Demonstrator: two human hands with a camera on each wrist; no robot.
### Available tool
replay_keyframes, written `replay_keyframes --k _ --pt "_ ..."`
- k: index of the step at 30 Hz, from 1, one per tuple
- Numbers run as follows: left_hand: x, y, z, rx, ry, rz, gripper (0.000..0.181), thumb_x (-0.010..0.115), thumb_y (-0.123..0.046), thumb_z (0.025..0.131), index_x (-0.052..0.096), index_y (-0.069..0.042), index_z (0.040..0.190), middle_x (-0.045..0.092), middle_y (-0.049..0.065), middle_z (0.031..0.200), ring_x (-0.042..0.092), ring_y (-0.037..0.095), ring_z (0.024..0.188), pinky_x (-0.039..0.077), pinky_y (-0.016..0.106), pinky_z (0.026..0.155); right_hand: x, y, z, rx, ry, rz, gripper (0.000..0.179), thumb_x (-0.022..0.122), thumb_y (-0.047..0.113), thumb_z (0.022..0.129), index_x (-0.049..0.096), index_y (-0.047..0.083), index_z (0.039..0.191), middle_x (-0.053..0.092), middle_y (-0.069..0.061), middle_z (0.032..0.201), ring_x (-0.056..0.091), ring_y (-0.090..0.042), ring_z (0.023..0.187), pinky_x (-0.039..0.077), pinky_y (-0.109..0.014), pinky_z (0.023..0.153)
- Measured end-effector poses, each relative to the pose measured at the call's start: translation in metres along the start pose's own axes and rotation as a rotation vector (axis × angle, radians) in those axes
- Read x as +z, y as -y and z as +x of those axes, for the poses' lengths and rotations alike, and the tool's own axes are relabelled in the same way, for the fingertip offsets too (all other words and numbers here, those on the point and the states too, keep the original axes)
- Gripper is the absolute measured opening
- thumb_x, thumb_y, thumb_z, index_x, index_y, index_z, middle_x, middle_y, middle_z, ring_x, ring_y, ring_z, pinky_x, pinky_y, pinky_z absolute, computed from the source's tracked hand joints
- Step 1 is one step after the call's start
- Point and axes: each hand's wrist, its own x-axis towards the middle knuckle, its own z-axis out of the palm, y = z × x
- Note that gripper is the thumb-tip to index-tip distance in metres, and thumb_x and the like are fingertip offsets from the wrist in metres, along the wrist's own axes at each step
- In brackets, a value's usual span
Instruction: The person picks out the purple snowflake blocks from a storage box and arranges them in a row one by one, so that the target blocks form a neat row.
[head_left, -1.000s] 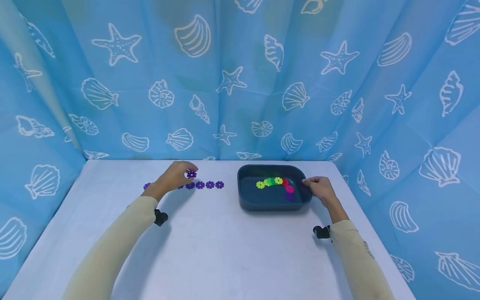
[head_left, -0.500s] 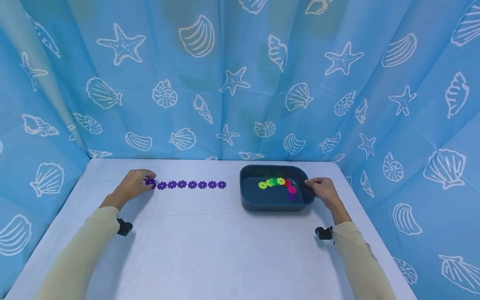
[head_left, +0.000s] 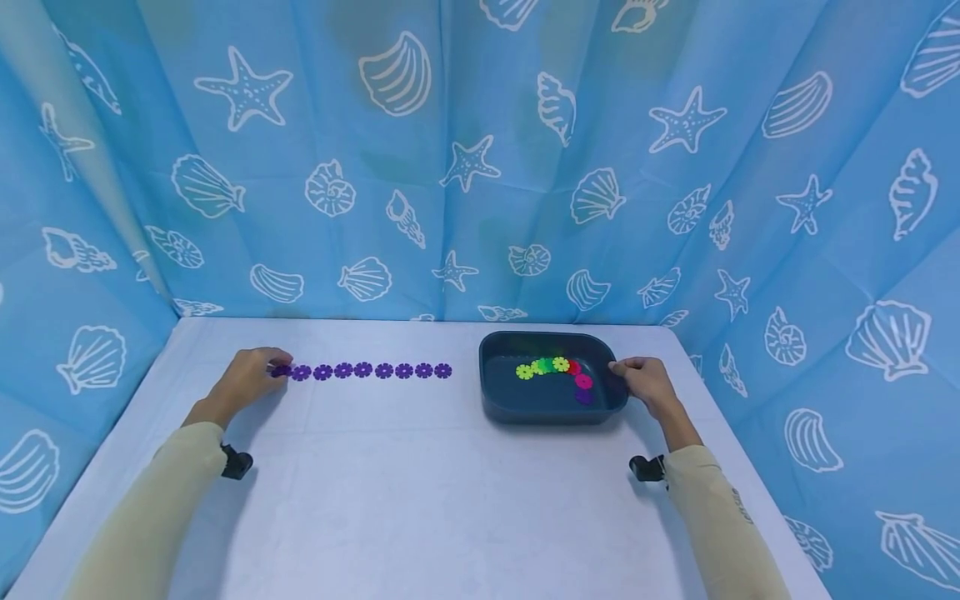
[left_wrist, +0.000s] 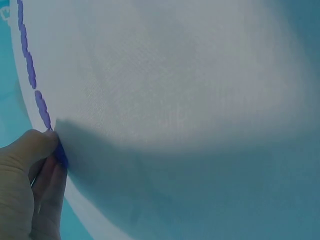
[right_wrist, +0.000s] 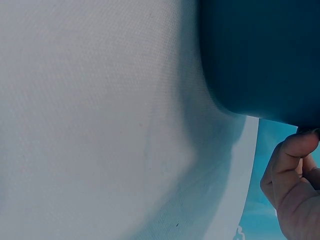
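Note:
At the left end of a row of purple notched flower-shaped discs (head_left: 363, 369), my left hand (head_left: 243, 379) pinches one purple disc (left_wrist: 61, 154) between thumb and fingers, low at the table surface. The row runs straight across the back of the table, discs lying flat side by side. On the right, my right hand (head_left: 648, 382) grips the right rim of a dark blue-grey plastic bin (head_left: 555, 414), thumb and fingers at its edge. Inside the bin lie several discs: yellow ones (head_left: 524, 372), green, red, a pink one (head_left: 583, 381) and a dark purple one (head_left: 584, 397).
A white cloth (head_left: 420, 508) covers the table. Blue curtains (head_left: 480, 225) with white shell and starfish prints hang behind it and at both sides, close to the table's back edge. Small black cameras (head_left: 237, 462) are strapped at both wrists.
My left hand has carried a purple disc leftward, from above the row to its left end, and lowered it there. The right hand stays on the bin; the head view has shifted slightly.

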Motion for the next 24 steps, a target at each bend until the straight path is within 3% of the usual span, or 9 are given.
replay_keyframes --k 16,20,24 --pt "-0.004 0.005 -0.003 -0.027 0.003 -0.049 0.039 0.067 -0.008 0.092 0.058 0.002 0.129 0.054 0.026 0.132 0.04 0.048 0.128 0.034 0.061 0.104 0.0 0.0 0.0 -0.009 0.009 0.005 0.047 0.055 0.033 0.099 0.054 -0.006 0.126 0.055 -0.023 0.122 0.053 -0.031 0.103 0.05 -0.041 0.091" --pt "-0.011 -0.012 0.0 -0.007 -0.008 -0.054 0.041 0.065 -0.013 0.094 0.057 0.001 0.131 0.051 0.026 0.136 0.041 0.048 0.128 0.038 0.06 0.102 0.0 0.0 0.0 -0.006 0.014 0.007 0.048 0.056 0.034 0.099 0.054 -0.006 0.126 0.055 -0.024 0.123 0.053 -0.032 0.103 0.05 -0.042 0.092" --pt "-0.007 -0.047 0.01 0.074 -0.023 -0.066 0.041 0.065 -0.012 0.094 0.057 -0.001 0.132 0.053 0.023 0.136 0.046 0.045 0.125 0.042 0.057 0.099 0.0 0.001 0.001 0.0 0.013 0.011 0.048 0.055 0.033 0.099 0.053 -0.006 0.127 0.055 -0.024 0.123 0.054 -0.032 0.102 0.05 -0.041 0.091"
